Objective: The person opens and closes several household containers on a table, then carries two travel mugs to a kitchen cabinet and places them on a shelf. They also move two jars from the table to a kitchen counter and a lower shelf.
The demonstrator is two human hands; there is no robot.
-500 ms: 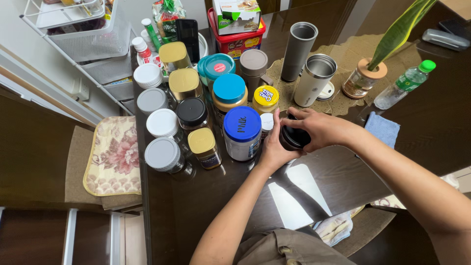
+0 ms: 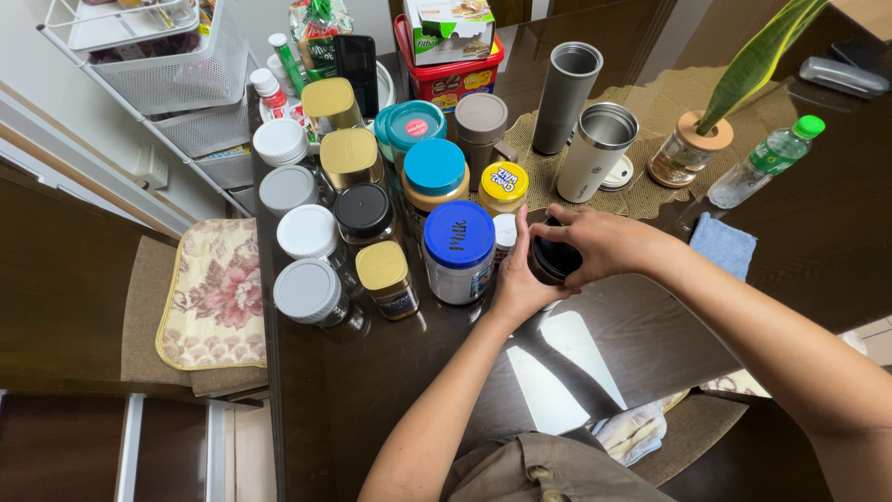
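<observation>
Your two hands meet around a dark, round jar (image 2: 555,257) that stands upright on the glossy dark-brown table (image 2: 372,390), near its middle and just right of the cluster of lidded jars. Your left hand (image 2: 518,279) cups the jar's left side, fingers pointing up along its wall; your right hand (image 2: 606,244) curls over the top from the right, grasping the black lid. The jar shows only as a smooth black cylinder between your palms; its contents are hidden.

Just beside your left hand stands a clear plastic jar with a ribbed blue lid (image 2: 459,235), pale powder inside. A small glass jar with a square gold lid (image 2: 383,268) sits to its left, and white-lidded jars (image 2: 308,292) line the table's left edge. Toward the far edge, two brushed-metal tumblers (image 2: 598,149) stand open on a woven mat (image 2: 650,191). A folded blue cloth (image 2: 724,244) lies toward the right edge, past your right forearm.
</observation>
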